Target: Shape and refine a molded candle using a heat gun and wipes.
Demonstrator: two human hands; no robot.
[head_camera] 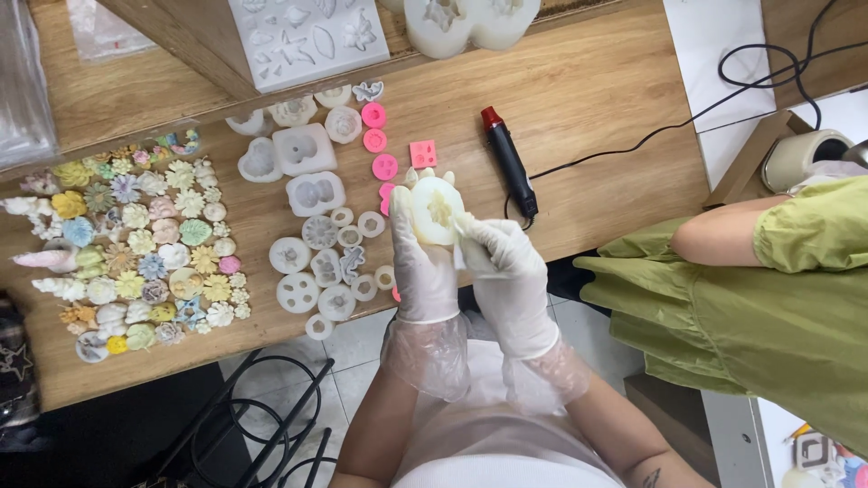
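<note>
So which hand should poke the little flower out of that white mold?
Probably the right hand: its fingers already touch the edge of the white mold, while the left hand cradles the mold from behind and keeps it steady.

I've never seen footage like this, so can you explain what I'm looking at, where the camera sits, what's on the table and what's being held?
There is no machine here. One camera, worn on a person's head, looks down at their own two gloved hands. The left hand holds a white silicone mould with a flower-shaped hollow facing up. The right hand touches the mould's edge with its fingertips. Below is a wooden table. On it lie more white moulds, small pink moulds, a spread of little pastel flower casts, and a black corded tool with a red tip. At the right sits another person in a green garment, not part of the work shown.
</note>
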